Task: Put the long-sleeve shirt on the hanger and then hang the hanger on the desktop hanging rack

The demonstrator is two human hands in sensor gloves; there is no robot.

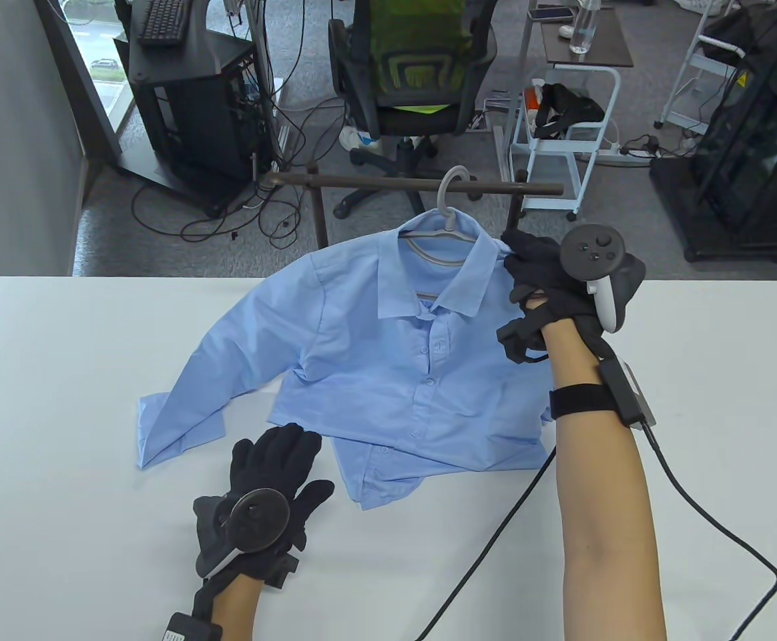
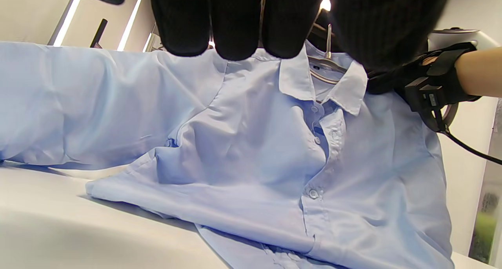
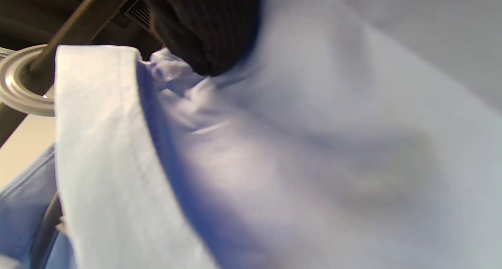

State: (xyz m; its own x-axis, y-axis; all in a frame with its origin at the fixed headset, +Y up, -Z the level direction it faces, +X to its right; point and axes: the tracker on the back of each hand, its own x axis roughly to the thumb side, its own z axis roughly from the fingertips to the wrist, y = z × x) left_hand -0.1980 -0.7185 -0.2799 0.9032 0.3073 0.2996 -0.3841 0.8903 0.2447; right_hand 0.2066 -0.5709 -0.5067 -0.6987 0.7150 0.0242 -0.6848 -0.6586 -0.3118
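Note:
The light blue long-sleeve shirt [image 1: 388, 360] sits on a grey hanger [image 1: 443, 248] whose hook loops over the dark bar of the desktop rack [image 1: 362, 181]. The shirt's top is lifted while its body, hem and left sleeve lie on the white table [image 1: 61, 374]. My right hand [image 1: 521, 259] grips the shirt's shoulder beside the collar. In the right wrist view a black finger [image 3: 204, 29] presses into the shirt [image 3: 313, 143] near the collar, with the rack bar [image 3: 78, 18] behind. My left hand [image 1: 282, 461] rests flat on the table near the hem, fingers spread, holding nothing.
The rack's uprights [image 1: 320, 220] stand at the table's far edge. A black cable [image 1: 689, 494] trails from my right wrist across the table's right side. Behind the table are an office chair [image 1: 415, 73], a white cart [image 1: 562, 133] and a computer stand [image 1: 188, 87].

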